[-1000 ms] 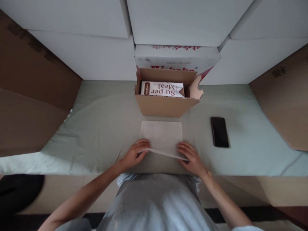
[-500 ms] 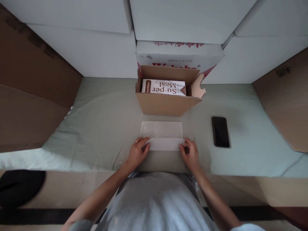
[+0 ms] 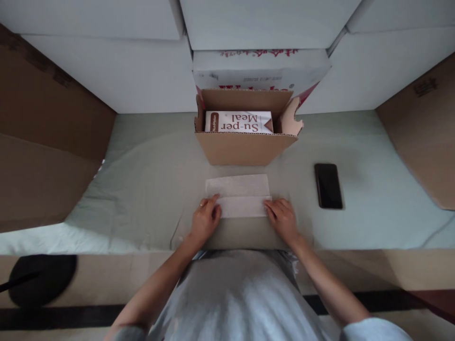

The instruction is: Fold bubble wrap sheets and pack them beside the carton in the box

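A white paper sheet [image 3: 238, 185] lies on the pale green table cloth [image 3: 142, 189], its near part folded over towards the far edge. My left hand [image 3: 205, 220] presses on the fold's left end with fingers together. My right hand [image 3: 283, 219] lies on the fold's right end, fingers stretched flat. Just beyond the sheet stands an open brown cardboard box [image 3: 245, 147] holding a white "Su-per Meal" carton [image 3: 237, 122].
A black phone [image 3: 328, 185] lies face up to the right of the sheet. Large white boxes [image 3: 106, 71] wall the back, brown cardboard panels [image 3: 46, 132] stand at both sides. A dark round object [image 3: 42, 279] sits low at the left.
The near edge of the sheet was lifted, carried away from me and laid down as a fold. Both hands now rest flat on that fold.
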`<action>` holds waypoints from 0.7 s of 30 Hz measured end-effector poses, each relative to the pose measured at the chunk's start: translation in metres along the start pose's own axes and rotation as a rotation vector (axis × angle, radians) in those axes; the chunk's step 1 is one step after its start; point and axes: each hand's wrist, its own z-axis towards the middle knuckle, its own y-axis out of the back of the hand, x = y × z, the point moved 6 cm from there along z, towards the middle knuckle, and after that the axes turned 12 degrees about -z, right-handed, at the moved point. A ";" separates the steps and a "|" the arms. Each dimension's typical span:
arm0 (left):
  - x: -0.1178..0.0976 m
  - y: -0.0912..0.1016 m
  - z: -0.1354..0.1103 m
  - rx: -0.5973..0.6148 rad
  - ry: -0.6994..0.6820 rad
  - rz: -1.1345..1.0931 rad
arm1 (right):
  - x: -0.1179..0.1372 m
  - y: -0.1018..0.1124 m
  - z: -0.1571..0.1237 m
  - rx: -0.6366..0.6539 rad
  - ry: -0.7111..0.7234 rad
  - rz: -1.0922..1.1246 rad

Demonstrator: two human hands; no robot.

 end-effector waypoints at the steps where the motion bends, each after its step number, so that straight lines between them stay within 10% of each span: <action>1: 0.000 0.000 -0.001 0.002 -0.010 0.013 | 0.000 0.000 0.000 -0.003 0.004 0.003; 13: -0.002 0.005 -0.001 -0.039 -0.096 0.065 | 0.000 0.011 0.001 -0.109 0.086 -0.017; 21: 0.003 0.005 -0.001 0.452 -0.324 -0.043 | 0.009 -0.004 0.002 0.184 0.346 0.036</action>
